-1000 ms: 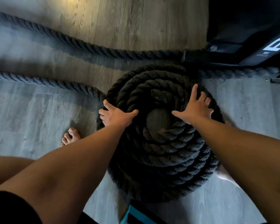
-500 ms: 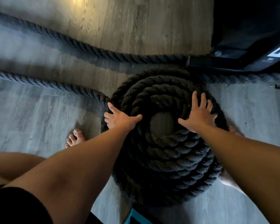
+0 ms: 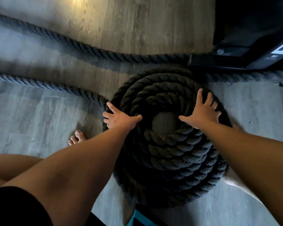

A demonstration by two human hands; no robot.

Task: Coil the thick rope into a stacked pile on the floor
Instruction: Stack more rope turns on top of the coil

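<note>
The thick dark rope lies wound in a stacked round coil (image 3: 170, 160) on the wooden floor, with a bare patch of floor showing in its centre hole. My left hand (image 3: 119, 119) rests on the coil's left rim, fingers apart, where a loose strand (image 3: 39, 84) runs in from the left. My right hand (image 3: 203, 111) lies flat on the coil's top right, fingers spread wide. A second loose strand (image 3: 88, 48) crosses the floor behind the coil toward the right.
A black machine base (image 3: 252, 46) stands at the back right, close to the coil. My bare left foot (image 3: 77, 137) is just left of the coil, and part of my other foot (image 3: 232, 183) shows at its right. A teal-edged object (image 3: 140, 217) sits at the near edge.
The view has shifted slightly. Both hands stay pressed on the coil in almost the same places; my right hand's fingers are spread a little wider.
</note>
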